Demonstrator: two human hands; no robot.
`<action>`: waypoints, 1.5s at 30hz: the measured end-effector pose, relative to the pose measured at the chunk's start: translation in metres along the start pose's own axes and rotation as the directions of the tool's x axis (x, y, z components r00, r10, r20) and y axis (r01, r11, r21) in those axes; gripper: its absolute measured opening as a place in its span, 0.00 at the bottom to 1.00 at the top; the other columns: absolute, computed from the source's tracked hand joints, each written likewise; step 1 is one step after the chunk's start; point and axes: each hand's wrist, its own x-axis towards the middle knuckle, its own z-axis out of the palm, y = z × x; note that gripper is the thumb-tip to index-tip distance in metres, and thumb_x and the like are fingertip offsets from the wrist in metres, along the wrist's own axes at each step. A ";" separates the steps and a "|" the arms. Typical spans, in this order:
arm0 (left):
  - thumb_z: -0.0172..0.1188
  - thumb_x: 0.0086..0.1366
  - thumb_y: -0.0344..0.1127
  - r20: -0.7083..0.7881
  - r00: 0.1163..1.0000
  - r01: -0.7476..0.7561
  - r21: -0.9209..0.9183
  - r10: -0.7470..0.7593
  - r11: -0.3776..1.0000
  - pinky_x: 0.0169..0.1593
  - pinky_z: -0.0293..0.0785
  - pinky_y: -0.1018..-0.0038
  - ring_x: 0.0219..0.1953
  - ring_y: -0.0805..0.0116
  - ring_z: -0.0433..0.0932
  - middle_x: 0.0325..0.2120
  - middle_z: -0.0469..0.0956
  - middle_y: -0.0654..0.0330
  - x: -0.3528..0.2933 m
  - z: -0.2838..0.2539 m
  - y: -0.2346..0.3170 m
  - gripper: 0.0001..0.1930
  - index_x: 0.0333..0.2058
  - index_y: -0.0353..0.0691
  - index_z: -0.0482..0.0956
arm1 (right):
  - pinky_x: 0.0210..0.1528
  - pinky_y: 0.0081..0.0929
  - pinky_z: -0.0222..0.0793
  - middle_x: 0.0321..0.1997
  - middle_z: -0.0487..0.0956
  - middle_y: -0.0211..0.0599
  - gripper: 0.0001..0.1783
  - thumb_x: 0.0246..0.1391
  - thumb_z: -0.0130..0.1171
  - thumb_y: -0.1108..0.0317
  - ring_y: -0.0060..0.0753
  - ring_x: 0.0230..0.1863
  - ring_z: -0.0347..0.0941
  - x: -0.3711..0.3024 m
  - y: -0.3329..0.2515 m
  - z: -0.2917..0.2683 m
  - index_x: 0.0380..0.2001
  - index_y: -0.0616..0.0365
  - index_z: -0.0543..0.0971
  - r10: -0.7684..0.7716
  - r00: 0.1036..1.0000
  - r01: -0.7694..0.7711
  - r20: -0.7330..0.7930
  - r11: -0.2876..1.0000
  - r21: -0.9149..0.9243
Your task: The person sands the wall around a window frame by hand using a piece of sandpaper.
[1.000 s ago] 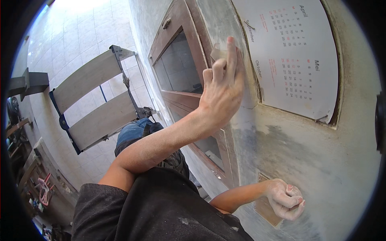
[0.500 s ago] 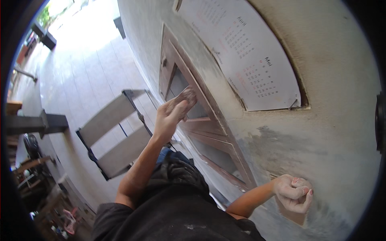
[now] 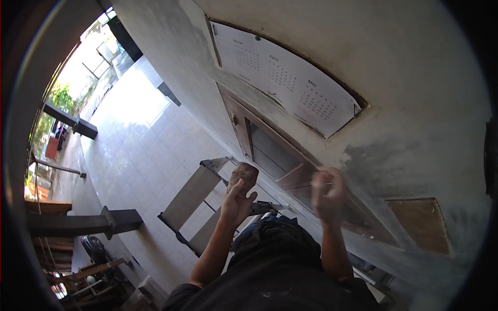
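Note:
My left hand (image 3: 236, 208) is raised in front of me, its fingers around the lower part of a brown, rough, roughly cylindrical block (image 3: 243, 176). What the block is made of does not show clearly. Off to its right, my right hand (image 3: 329, 196) is held up before the wall, smeared by motion. Its fingers look curled in, and anything inside them is hidden. Behind both hands is a brown-framed window (image 3: 275, 150) set in the wall. A white paper calendar (image 3: 285, 78) hangs above the window in a shallow recess.
The pale wall (image 3: 415, 93) fills the right side, with a grey smudged patch and a brown rectangular panel (image 3: 420, 224). Below at the left stands a folding stepladder (image 3: 192, 199) with flat treads on a tiled floor (image 3: 140, 155). Dark posts (image 3: 83, 224) and stacked wood are farther left.
My right hand has left the wall beside the brown panel and come up near the window. My left hand has turned, showing the brown block. The whole view has shifted.

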 end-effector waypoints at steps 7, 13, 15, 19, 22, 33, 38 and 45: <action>0.46 0.74 0.44 -0.007 0.998 -0.064 0.294 0.069 0.954 0.47 0.69 0.78 0.48 0.72 0.75 0.44 0.78 0.59 -0.001 0.006 0.005 0.21 0.53 0.32 0.72 | 0.36 0.26 0.70 0.41 0.80 0.42 0.26 0.60 0.59 0.55 0.30 0.40 0.76 -0.041 0.029 0.095 0.56 0.58 0.71 0.366 0.821 -0.491 0.438 0.844 0.214; 0.50 0.71 0.47 0.310 0.951 -0.252 0.746 0.012 0.617 0.63 0.62 0.68 0.60 0.62 0.68 0.57 0.70 0.49 -0.014 -0.016 -0.003 0.30 0.61 0.26 0.62 | 0.43 0.28 0.74 0.44 0.80 0.42 0.19 0.59 0.59 0.60 0.33 0.41 0.79 -0.060 0.030 0.109 0.50 0.59 0.76 0.252 0.798 -0.453 0.547 0.850 0.269; 0.56 0.67 0.44 0.355 0.935 -0.258 0.728 -0.027 0.636 0.63 0.62 0.66 0.61 0.60 0.67 0.59 0.68 0.48 -0.013 -0.007 -0.003 0.34 0.63 0.27 0.58 | 0.44 0.28 0.74 0.45 0.80 0.42 0.19 0.60 0.59 0.60 0.32 0.42 0.79 -0.064 0.036 0.115 0.51 0.59 0.76 0.269 0.810 -0.457 0.521 0.845 0.276; 0.55 0.68 0.41 0.530 0.810 -0.586 0.743 0.251 0.322 0.61 0.64 0.64 0.58 0.53 0.71 0.54 0.72 0.42 -0.007 -0.005 -0.023 0.27 0.61 0.30 0.63 | 0.45 0.29 0.74 0.47 0.80 0.42 0.19 0.60 0.58 0.61 0.32 0.43 0.79 -0.068 0.030 0.115 0.51 0.59 0.76 0.382 0.777 -0.573 0.500 0.759 0.310; 0.41 0.74 0.39 0.109 0.983 -0.150 0.940 0.149 0.307 0.57 0.69 0.68 0.55 0.56 0.76 0.43 0.80 0.46 0.003 0.028 -0.018 0.21 0.56 0.31 0.72 | 0.45 0.29 0.74 0.48 0.79 0.46 0.22 0.60 0.57 0.61 0.33 0.43 0.79 -0.062 0.041 0.108 0.54 0.60 0.74 0.352 0.795 -0.542 0.494 0.777 0.319; 0.42 0.73 0.29 0.426 0.765 -0.528 0.844 0.484 0.092 0.62 0.63 0.64 0.59 0.51 0.70 0.56 0.72 0.45 0.042 0.049 -0.034 0.20 0.61 0.29 0.63 | 0.45 0.29 0.76 0.55 0.70 0.49 0.24 0.62 0.53 0.70 0.36 0.47 0.73 0.026 -0.022 -0.045 0.59 0.68 0.64 -0.079 0.967 0.099 -0.242 0.993 0.069; 0.50 0.65 0.21 0.469 0.689 -0.573 0.819 0.553 0.019 0.60 0.64 0.57 0.53 0.41 0.70 0.54 0.71 0.42 0.061 0.066 -0.043 0.27 0.62 0.29 0.59 | 0.32 0.22 0.76 0.43 0.73 0.47 0.20 0.62 0.53 0.70 0.34 0.35 0.75 0.046 -0.043 -0.120 0.54 0.69 0.66 -0.481 0.575 0.264 -0.662 0.875 -0.406; 0.51 0.56 0.18 0.389 0.550 -0.416 0.895 0.739 -0.161 0.60 0.61 0.61 0.54 0.46 0.63 0.65 0.57 0.44 0.107 0.100 -0.021 0.36 0.65 0.32 0.57 | 0.19 0.18 0.65 0.32 0.71 0.40 0.12 0.56 0.48 0.75 0.23 0.20 0.67 0.080 0.001 -0.134 0.44 0.69 0.69 -0.866 0.152 0.283 -0.476 0.500 -0.819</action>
